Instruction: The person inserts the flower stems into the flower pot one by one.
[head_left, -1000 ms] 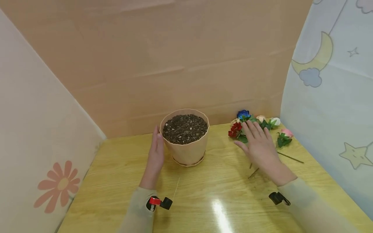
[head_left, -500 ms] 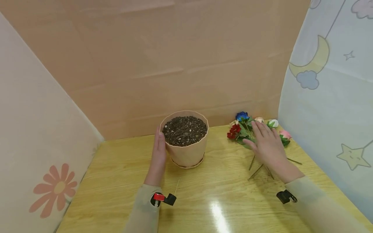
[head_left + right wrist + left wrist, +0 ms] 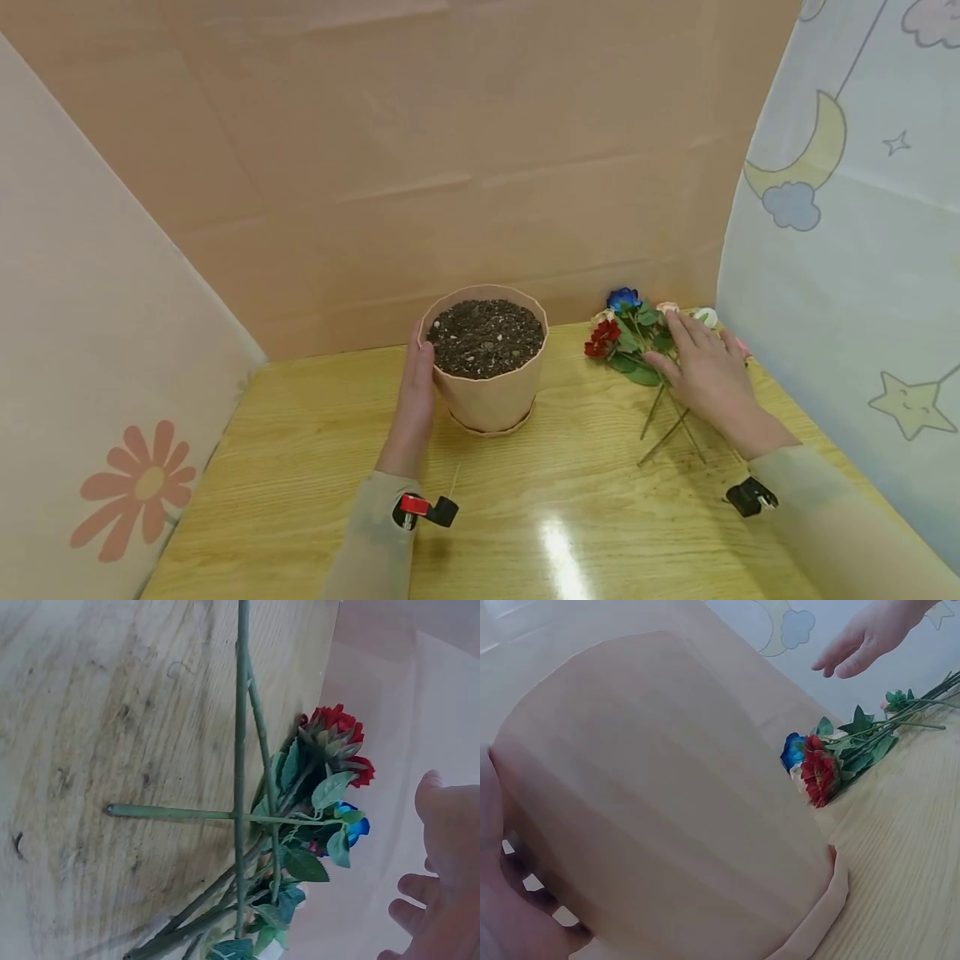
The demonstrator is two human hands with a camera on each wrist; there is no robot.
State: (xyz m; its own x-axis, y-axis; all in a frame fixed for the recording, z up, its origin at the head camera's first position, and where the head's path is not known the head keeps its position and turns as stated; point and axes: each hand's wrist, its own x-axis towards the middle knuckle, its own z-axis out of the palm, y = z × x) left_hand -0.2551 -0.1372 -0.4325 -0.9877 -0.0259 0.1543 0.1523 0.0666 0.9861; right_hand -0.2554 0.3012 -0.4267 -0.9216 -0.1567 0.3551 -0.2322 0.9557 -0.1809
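A pale peach flowerpot (image 3: 491, 402) full of dark soil (image 3: 486, 340) stands upright on its saucer (image 3: 819, 915). My left hand (image 3: 414, 400) lies along the pot's left side with its fingers straight, pressing on the wall. To the right, my right hand (image 3: 708, 372) hovers palm down over a loose bunch of artificial flowers, fingers spread and holding nothing. In the bunch are a red flower (image 3: 602, 339), a blue rose (image 3: 623, 299) and a white one (image 3: 706, 316). Their green stems (image 3: 240, 750) cross on the tabletop in the right wrist view. A pink flower (image 3: 743, 348) is mostly hidden behind the right hand.
The wooden table (image 3: 300, 467) meets a brown backdrop (image 3: 480, 167) just behind the pot and flowers. A patterned sheet (image 3: 840, 275) borders the right side, another sheet (image 3: 90, 317) the left. Dark specks mark the wood near the stems.
The pot has shifted slightly to the right, with my left hand against it. My right hand has drifted right over the bunch, uncovering more leaves and stems.
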